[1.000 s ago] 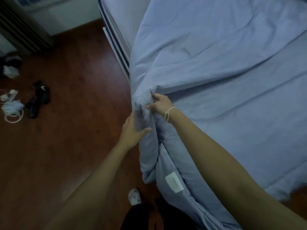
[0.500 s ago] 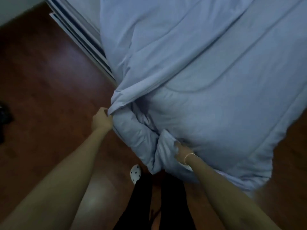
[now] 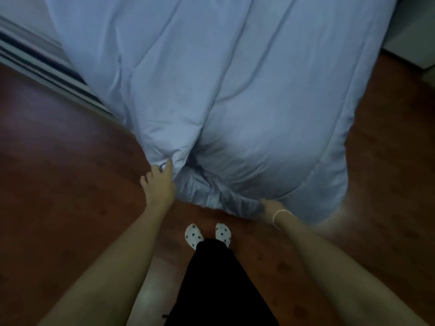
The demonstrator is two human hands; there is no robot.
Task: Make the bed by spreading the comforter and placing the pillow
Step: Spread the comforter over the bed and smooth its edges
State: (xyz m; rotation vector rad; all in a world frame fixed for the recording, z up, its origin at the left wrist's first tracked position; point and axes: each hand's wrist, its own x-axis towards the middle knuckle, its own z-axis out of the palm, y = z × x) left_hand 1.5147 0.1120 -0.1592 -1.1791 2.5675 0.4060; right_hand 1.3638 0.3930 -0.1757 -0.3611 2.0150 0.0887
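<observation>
I'd stepped back, hands wider: left hand (image 3: 160,182) pinched the comforter (image 3: 235,95) corner, right hand (image 3: 270,205) gripped its edge, pulling it flat.

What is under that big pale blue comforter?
Under the pale blue quilted comforter, only a striped mattress edge shows at the left, and reddish wooden floor below its hanging end. The bed surface itself is covered.

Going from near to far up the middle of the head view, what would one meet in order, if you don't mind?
Black trousers → white socks with black dots → bare reddish-brown wooden floor → bunched lower edge of the light blue comforter, which spreads away to the top.
</observation>
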